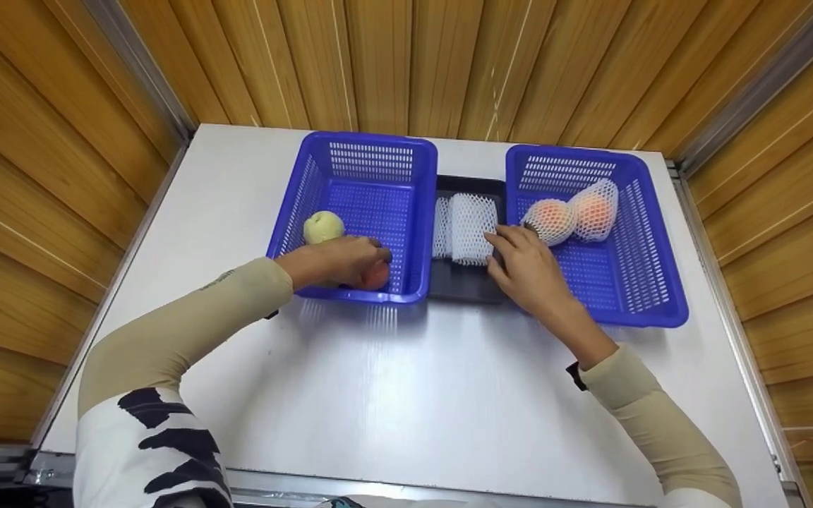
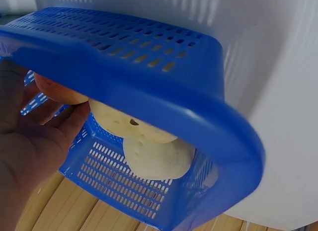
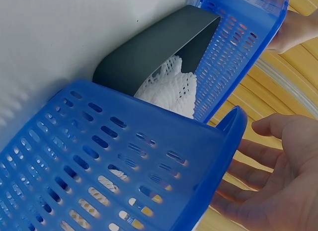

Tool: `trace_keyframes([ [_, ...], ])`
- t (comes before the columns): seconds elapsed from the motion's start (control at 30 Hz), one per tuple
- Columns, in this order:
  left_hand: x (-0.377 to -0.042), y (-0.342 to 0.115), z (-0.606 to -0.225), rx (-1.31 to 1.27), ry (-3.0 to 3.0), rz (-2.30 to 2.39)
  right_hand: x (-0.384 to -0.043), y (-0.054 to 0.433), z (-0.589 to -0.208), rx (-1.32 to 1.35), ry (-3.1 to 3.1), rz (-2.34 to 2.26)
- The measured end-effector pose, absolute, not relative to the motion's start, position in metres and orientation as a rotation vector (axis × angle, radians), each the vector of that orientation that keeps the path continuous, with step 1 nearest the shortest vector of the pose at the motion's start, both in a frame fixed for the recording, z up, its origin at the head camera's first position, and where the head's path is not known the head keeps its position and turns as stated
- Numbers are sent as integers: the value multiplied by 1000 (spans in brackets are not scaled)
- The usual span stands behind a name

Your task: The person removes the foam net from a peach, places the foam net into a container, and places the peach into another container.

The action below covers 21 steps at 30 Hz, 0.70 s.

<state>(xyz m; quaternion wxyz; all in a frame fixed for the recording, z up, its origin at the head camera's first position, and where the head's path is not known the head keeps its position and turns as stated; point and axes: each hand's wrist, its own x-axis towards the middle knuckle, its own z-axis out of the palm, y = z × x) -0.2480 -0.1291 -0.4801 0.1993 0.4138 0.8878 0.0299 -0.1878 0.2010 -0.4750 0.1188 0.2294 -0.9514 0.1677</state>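
In the left blue basket (image 1: pixel 417 282), my left hand (image 1: pixel 341 259) reaches down and curls its fingers round a reddish apple (image 1: pixel 376 275). Beside it in the left wrist view are two pale yellow fruits, one with a dark spot (image 2: pixel 112 119) and one lower down (image 2: pixel 159 159); in the head view one pale fruit (image 1: pixel 323 227) shows behind the hand. My right hand (image 1: pixel 530 271) hovers over the left rim of the right blue basket (image 1: pixel 660 282), its fingers loosely bent and holding nothing. Its fingertips are right at the white foam nets (image 1: pixel 473 229).
A black tray (image 1: pixel 466 286) holding the foam nets stands between the baskets. Two reddish fruits in white foam nets, one at the left (image 1: pixel 550 220) and one at the right (image 1: pixel 595 210), lie in the right basket. Wooden walls (image 1: pixel 378 63) enclose the white table (image 1: pixel 406 395).
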Motion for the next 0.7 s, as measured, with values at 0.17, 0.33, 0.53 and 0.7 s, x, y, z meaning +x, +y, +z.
trace_keyframes([
  [0.17,-247,-130,-477,1066,2443,150,-189,202,-477,672,-2771,484],
  [0.33,-245,-129,-470,968,2406,325,-189,204,-475,667,-2784,482],
  [0.53,-236,-123,-456,896,2419,530,-192,210,-468,632,-2823,473],
  [0.7,-226,-114,-447,984,2539,667,-197,220,-462,588,-2840,493],
])
